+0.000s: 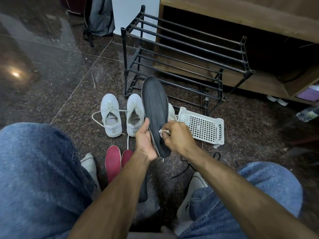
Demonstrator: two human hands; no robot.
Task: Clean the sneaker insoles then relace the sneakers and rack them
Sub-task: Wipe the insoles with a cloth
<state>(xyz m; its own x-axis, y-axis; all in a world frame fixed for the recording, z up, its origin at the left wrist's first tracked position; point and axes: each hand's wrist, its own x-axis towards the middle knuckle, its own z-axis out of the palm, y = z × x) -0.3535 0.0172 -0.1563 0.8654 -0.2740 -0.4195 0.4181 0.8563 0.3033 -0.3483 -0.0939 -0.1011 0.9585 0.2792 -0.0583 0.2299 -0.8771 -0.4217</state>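
My left hand (144, 138) grips the heel end of a black insole (155, 104), which stands upright in front of me. My right hand (177, 135) pinches a small white cloth (162, 131) against the insole's lower part. Two white sneakers (111, 116) (134, 114) sit side by side on the floor with loose laces. Two red insoles (113, 163) lie on the floor near my knees. Another black insole (143, 187) lies under my left forearm, mostly hidden. The black shoe rack (186, 54) stands behind the sneakers.
A white plastic basket (203, 126) lies on the floor right of my hands. A black lace (183, 169) trails below my right wrist. More white sneakers (191, 195) sit between my knees. A wooden cabinet (241, 12) is behind the rack, a grey backpack (101, 16) far left.
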